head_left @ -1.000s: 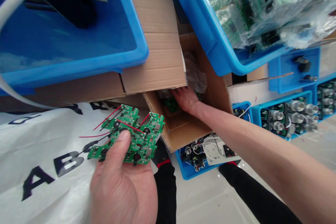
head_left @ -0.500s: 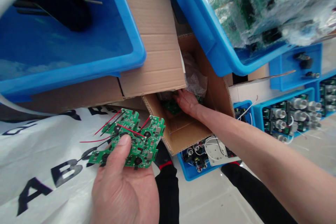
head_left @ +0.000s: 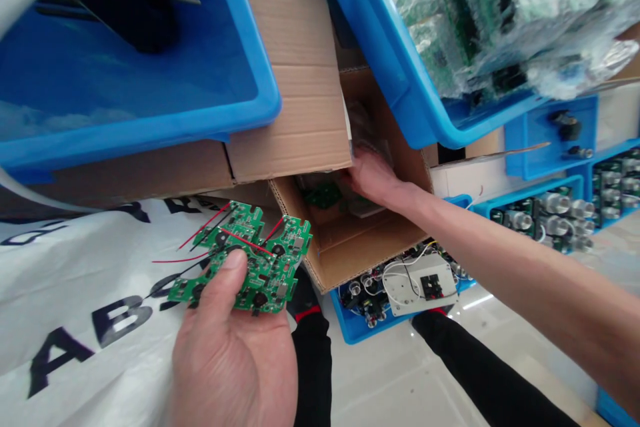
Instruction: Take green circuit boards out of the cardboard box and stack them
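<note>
My left hand [head_left: 235,340] grips several green circuit boards [head_left: 270,273], thumb on top, with red and black wires trailing off their left side. My right hand [head_left: 370,177] reaches down into an open cardboard box [head_left: 360,240]; its fingertips are hidden behind the box's flap and in shadow, so what they touch does not show. Inside that box lie another green circuit board [head_left: 323,195], left of my right hand, and some clear plastic wrap [head_left: 363,120] behind it.
A blue bin [head_left: 267,93] with black parts stands upper left. Another blue bin [head_left: 415,107] holds bubble-wrapped boards [head_left: 545,13]. Lower blue trays [head_left: 350,330] carry wired assemblies and a pale plate [head_left: 420,283]. White printed sacking [head_left: 65,293] lies at left.
My right hand has shifted slightly up and right inside the box, away from the green board there, which now shows more. My left hand keeps its grip on the boards.
</note>
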Available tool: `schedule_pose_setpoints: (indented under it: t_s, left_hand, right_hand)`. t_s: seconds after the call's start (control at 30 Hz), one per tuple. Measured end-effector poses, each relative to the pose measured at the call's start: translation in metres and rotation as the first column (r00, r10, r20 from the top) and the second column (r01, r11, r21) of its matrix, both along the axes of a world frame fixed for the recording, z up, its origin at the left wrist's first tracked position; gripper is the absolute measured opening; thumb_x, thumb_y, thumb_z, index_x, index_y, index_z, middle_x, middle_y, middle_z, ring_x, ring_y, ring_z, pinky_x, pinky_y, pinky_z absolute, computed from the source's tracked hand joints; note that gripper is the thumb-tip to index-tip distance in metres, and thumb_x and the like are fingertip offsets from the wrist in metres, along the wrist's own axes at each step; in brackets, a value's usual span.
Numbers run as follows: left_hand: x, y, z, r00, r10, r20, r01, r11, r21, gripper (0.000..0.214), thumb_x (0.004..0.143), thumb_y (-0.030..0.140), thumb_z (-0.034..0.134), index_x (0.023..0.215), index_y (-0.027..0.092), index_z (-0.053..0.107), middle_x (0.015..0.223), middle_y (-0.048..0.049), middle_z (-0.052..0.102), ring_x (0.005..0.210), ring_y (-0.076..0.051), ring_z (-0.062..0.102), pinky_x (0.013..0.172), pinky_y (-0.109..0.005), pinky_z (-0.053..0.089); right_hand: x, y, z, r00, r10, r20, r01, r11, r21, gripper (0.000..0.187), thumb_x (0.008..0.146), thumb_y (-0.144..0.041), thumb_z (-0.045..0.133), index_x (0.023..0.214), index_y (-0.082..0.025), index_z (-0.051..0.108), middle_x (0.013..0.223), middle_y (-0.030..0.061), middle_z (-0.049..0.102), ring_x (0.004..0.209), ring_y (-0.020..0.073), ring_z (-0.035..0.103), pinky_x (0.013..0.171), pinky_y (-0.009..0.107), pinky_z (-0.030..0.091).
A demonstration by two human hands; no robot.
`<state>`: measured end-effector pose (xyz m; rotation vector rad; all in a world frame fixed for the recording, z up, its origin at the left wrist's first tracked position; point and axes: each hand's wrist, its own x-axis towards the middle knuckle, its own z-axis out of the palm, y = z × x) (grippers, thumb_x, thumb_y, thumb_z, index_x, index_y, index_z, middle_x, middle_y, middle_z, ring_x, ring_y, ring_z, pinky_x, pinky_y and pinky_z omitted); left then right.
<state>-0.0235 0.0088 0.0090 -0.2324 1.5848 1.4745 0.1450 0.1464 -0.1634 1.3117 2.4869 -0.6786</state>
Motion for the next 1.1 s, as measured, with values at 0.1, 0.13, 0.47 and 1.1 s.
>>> schedule_pose_setpoints:
  t_s: [0.1, 0.13, 0.47, 1.1]
  left_hand:
    - [-0.001, -0.001, -0.001, 1.0, 0.002, 0.014, -0.001, 1.0, -0.02, 0.017, 0.089, 0.013, 0.067, 0.104, 0.017, 0.075, 0.128, -0.0034, 0.067, 0.117, -0.023, 0.066, 0.095, -0.037, 0.062]
    - [-0.002, -0.003, -0.002, 1.0, -0.004, 0.008, 0.004, 1.0, -0.012, 0.018, 0.091, 0.013, 0.065, 0.105, 0.018, 0.074, 0.132, -0.0023, 0.065, 0.12, -0.022, 0.064, 0.097, -0.036, 0.061]
    - [-0.02, -0.014, -0.01, 0.997, -0.069, -0.027, 0.069, 0.998, 0.009, 0.039, 0.086, 0.02, 0.07, 0.124, 0.03, 0.071, 0.137, 0.0008, 0.063, 0.139, -0.02, 0.05, 0.11, -0.037, 0.053]
    - [-0.017, -0.011, -0.007, 0.998, -0.041, -0.043, 0.041, 0.999, 0.007, 0.013, 0.09, 0.016, 0.068, 0.102, 0.022, 0.071, 0.14, 0.0019, 0.06, 0.135, -0.019, 0.055, 0.109, -0.034, 0.054]
  right_hand:
    - [-0.012, -0.014, -0.015, 0.977, 0.21, 0.02, -0.21, 0.978, 0.007, 0.036, 0.097, -0.011, 0.044, 0.121, -0.009, 0.072, 0.129, 0.017, 0.064, 0.125, 0.0343, 0.056, 0.098, 0.043, 0.053]
    - [-0.017, -0.019, -0.025, 0.96, 0.281, 0.014, -0.281, 0.959, -0.023, 0.037, 0.099, -0.011, 0.043, 0.119, -0.009, 0.073, 0.127, 0.0161, 0.065, 0.124, 0.0343, 0.056, 0.099, 0.044, 0.052]
    - [-0.038, -0.043, -0.055, 0.994, 0.091, 0.067, -0.09, 0.996, -0.018, 0.039, 0.107, -0.024, 0.044, 0.132, -0.01, 0.071, 0.144, 0.0176, 0.053, 0.137, 0.0336, 0.046, 0.112, 0.042, 0.043]
    - [-0.001, -0.07, 0.007, 0.957, 0.272, 0.099, -0.23, 0.921, -0.314, 0.022, 0.095, -0.029, 0.06, 0.104, -0.019, 0.076, 0.1, 0.0074, 0.07, 0.097, 0.0291, 0.068, 0.072, 0.038, 0.05]
